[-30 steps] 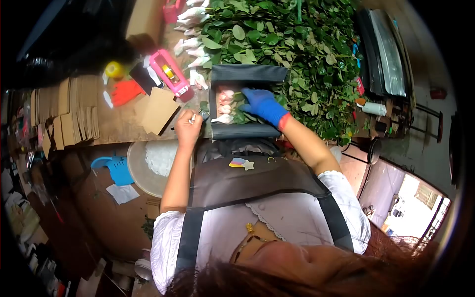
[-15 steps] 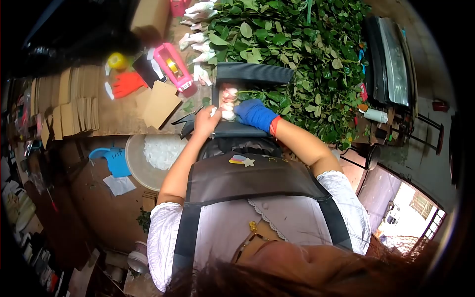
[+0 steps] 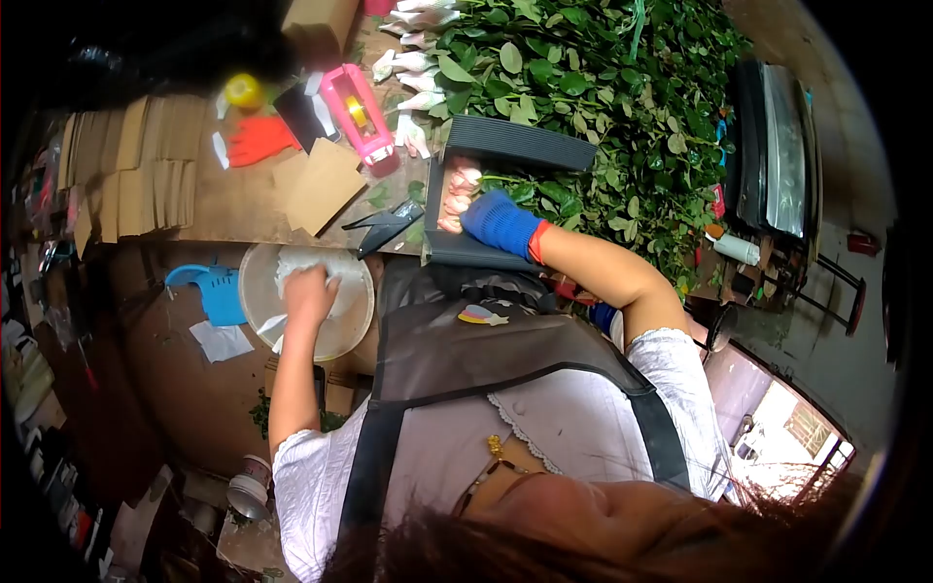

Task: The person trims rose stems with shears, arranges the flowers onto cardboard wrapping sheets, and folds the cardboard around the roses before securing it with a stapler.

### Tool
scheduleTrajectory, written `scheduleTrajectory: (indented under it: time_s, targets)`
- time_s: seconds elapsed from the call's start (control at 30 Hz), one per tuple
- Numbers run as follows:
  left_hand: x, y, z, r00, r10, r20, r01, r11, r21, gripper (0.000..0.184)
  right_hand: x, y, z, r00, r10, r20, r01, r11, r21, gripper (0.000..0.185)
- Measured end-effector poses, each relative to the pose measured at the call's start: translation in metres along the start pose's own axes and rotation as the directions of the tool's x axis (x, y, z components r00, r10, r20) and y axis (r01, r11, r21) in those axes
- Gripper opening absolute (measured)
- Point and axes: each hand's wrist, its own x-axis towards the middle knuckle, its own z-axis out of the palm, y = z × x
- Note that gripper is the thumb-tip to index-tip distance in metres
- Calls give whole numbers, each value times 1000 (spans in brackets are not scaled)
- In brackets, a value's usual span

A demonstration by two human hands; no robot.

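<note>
From the head view: note pink roses [image 3: 462, 183] lying in a dark ribbed holder [image 3: 520, 143] on the bench [image 3: 233, 209], beside heaped leafy stems [image 3: 607, 92]. Note the gloved right hand [image 3: 501, 225] curled at the lowest blooms, whether pinching or merely resting impossible to tell. See the left hand [image 3: 309, 293] bent over white pieces [image 3: 342, 262] in a round tub [image 3: 358, 316], fingertips hidden, grip unreadable. Probably light, with soft, easily bruised heads; best held by the stiffer stalks.

No legible lettering or numbers
</note>
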Motion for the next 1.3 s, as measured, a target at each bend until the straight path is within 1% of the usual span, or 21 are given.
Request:
scheduleTrajectory:
  time_s: [0.03, 0.1, 0.13, 0.17, 0.23, 0.27, 0.3, 0.33, 0.37, 0.4, 0.5, 0.57, 0.63, 0.67, 0.83, 0.93, 1.03, 1.07, 1.17, 1.2, 1.3]
  targets:
    - [19, 26, -7, 1000, -13, 15, 16, 967, -256, 32, 0, -1, -5, 998, -10, 63, 11, 1000, -3, 18]
    - [50, 78, -14, 996, 91, 18, -63, 801, -596, 39, 14, 4, 24, 969, -79, -232, 88, 996, 27, 25]
    - [64, 106, -17, 977, 184, -105, -210, 774, -597, 46, 24, 7, 42, 920, -107, -377, 127, 991, 31, 29]
    - [77, 127, -20, 935, 272, -227, -354, 735, -579, 55, 32, 9, 55, 931, -91, -354, 101, 995, 10, 31]
    - [112, 146, -3, 841, 440, -315, -541, 712, -448, 75, 44, 11, 70, 949, -55, -310, 49, 998, -28, 34]
    - [125, 147, 6, 820, 463, -335, -571, 691, -443, 93, 36, 13, 71, 907, -61, -417, 75, 997, 16, 34]
    - [130, 145, 15, 824, 466, -323, -565, 716, -409, 94, 29, 13, 59, 975, -46, -216, 50, 999, 11, 35]
    - [134, 142, 22, 827, 469, -309, -559, 740, -374, 95, 15, 13, 28, 1000, -25, -6, 25, 1000, 5, 36]
    - [139, 141, 23, 831, 471, -296, -552, 763, -335, 97, 2, 13, 0, 979, -3, 203, 4, 1000, -5, 38]
    - [140, 140, 20, 850, 472, -234, -527, 755, -391, 98, -19, 15, -12, 999, 37, 39, -42, 987, 155, 38]
    - [141, 139, 24, 820, 522, -233, -572, 757, -315, 92, -47, 17, -35, 953, 281, -110, -214, 887, 408, 36]
    - [141, 140, 22, 829, 521, -203, -559, 767, -315, 91, -30, 17, -7, 955, 270, -123, -212, 911, 354, 29]
    - [142, 140, 21, 833, 522, -182, -551, 765, -334, 91, -20, 17, -5, 959, 265, -102, -221, 923, 315, 27]
    - [143, 141, 21, 832, 521, -189, -554, 763, -334, 91, -20, 16, -3, 951, 245, -190, -179, 934, 309, 23]
    - [144, 140, 24, 832, 518, -201, -555, 763, -331, 90, -3, 11, 18, 951, 224, -212, -175, 958, 227, 20]
    - [150, 143, 27, 854, 469, -224, -520, 753, -403, 78, -3, 16, 14, 962, 188, -196, -151, 970, 190, 20]
    - [154, 149, 37, 872, 395, -287, -485, 769, -415, 72, -16, 18, 10, 964, 165, -210, -121, 971, 208, 21]
    - [152, 149, 40, 852, 401, -338, -514, 764, -390, 63, -21, 23, 8, 962, 155, -223, -109, 973, 205, 21]
    - [150, 147, 45, 801, 419, -427, -579, 722, -378, 65, -37, 24, -6, 879, 380, -288, -289, 906, 311, 25]
    - [148, 147, 46, 810, 408, -422, -566, 734, -377, 65, -30, 28, 6, 861, 385, -333, -305, 914, 269, 27]
    - [147, 151, 43, 820, 396, -413, -547, 755, -361, 67, -12, 37, 15, 908, 331, -258, -280, 936, 213, 23]
